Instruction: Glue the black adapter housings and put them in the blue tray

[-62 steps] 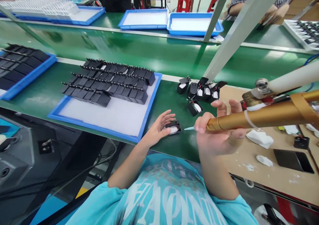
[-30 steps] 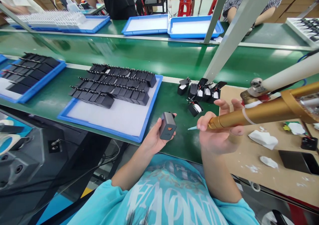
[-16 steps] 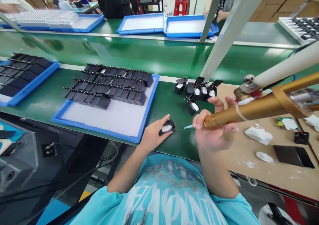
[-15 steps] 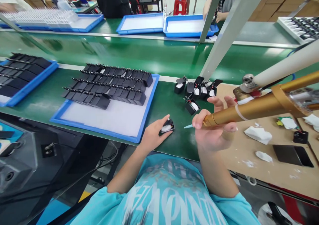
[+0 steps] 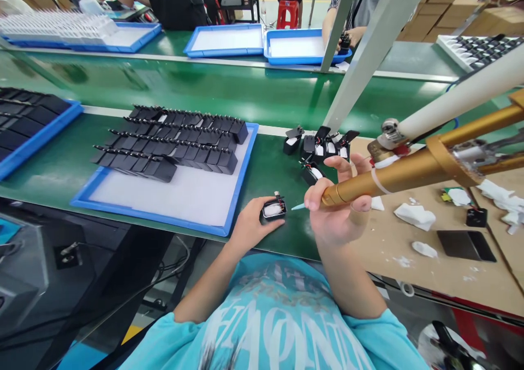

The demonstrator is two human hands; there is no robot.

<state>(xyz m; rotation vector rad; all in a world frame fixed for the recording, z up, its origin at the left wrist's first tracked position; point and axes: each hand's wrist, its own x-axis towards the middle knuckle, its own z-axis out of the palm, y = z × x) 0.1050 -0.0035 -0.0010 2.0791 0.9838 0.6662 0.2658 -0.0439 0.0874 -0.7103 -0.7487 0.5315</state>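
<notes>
Resting on the green bench, a small black case (image 5: 274,209) with a white filling is gripped at its left by my left hand (image 5: 251,222). My right hand (image 5: 338,206) is wrapped round a gold dispensing gun (image 5: 368,183). Its pale blue nozzle tip (image 5: 298,207) points left, a little to the right of the case and apart from it. Just beyond my right hand stand several similar open black cases (image 5: 325,146) with white inside, partly hidden by my fingers.
Left of my hands lies a blue tray (image 5: 229,229) with rows of black cases (image 5: 184,141). A slanted metal post (image 5: 368,53) rises behind the work. On the right, brown board (image 5: 376,250) carries crumpled white tissue (image 5: 415,217) and a black flat box (image 5: 466,245). Other people work across the bench.
My left hand has turned the case so its open top shows more. The gun and my right hand have shifted slightly left, keeping the tip near the case. The whole view has moved a little.
</notes>
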